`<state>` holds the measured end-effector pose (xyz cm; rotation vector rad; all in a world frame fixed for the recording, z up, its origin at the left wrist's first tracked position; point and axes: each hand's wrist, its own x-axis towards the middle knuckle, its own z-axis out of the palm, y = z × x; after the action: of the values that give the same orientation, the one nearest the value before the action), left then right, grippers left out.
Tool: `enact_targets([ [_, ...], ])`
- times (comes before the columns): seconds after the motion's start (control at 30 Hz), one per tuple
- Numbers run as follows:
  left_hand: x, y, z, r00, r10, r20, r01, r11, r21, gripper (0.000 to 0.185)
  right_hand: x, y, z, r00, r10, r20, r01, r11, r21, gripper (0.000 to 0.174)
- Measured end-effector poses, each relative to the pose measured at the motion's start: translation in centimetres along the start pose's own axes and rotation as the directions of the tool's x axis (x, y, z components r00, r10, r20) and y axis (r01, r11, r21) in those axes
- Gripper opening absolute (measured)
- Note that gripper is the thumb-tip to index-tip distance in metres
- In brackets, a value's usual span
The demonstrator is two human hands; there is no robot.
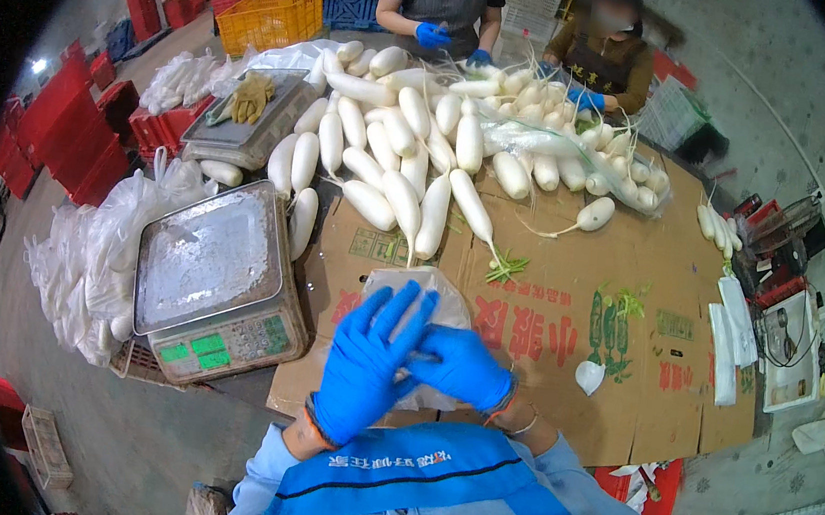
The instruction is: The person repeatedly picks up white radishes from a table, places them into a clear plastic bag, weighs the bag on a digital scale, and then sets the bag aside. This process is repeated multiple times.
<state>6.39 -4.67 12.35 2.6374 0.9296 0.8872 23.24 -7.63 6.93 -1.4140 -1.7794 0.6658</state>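
My left hand, in a blue glove, is raised over a translucent white plastic bag on the cardboard, its fingers spread and extended. Beside its palm, my right hand has its fingers bent, also in a blue glove. The two hands meet near the left thumb; whether the right fingers pinch the bag there is hidden. Past the bag lies a large heap of white radishes. One radish with a cut green top points towards me.
A weighing scale stands on the left beside white plastic bags. Gloves lie on another scale behind it. Two people in blue gloves stand across the cardboard-covered table. A clear bag of radishes lies at the far right.
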Motion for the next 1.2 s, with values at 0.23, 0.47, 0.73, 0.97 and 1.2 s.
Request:
enact_targets([
  [0.23, -2.8, -5.5, -2.0, 0.984, -0.169, -0.053, 0.172, 0.983, 0.064, 0.041, 1.2, 2.6, -6.0, 0.894, 0.321, 0.312, -0.34, 0.94, 0.008, 0.028],
  [0.47, -6.0, -7.7, -4.0, 0.87, -0.298, 0.394, 0.492, 0.457, -0.741, 0.015, 7.5, 10.5, -5.1, 0.876, 0.439, 0.201, -0.479, 0.737, 0.477, 0.053],
  [0.73, -5.6, -7.8, -2.7, 0.892, -0.211, 0.399, 0.426, 0.098, -0.899, 0.019, 17.1, 24.3, 5.1, 0.823, 0.52, -0.229, -0.535, 0.845, -0.003, 0.088],
  [0.97, -5.7, -7.8, -2.0, 0.825, -0.408, 0.392, 0.404, -0.059, -0.913, 0.028, 10.3, 17.8, -0.3, 0.809, 0.53, 0.254, -0.367, 0.118, 0.923, 0.052],
  [1.2, -2.0, -7.6, -0.4, 0.735, -0.571, 0.365, 0.321, -0.18, -0.93, 0.037, 4.0, 7.4, -7.9, 0.98, 0.197, 0.029, -0.073, 0.218, 0.973, 0.072],
])
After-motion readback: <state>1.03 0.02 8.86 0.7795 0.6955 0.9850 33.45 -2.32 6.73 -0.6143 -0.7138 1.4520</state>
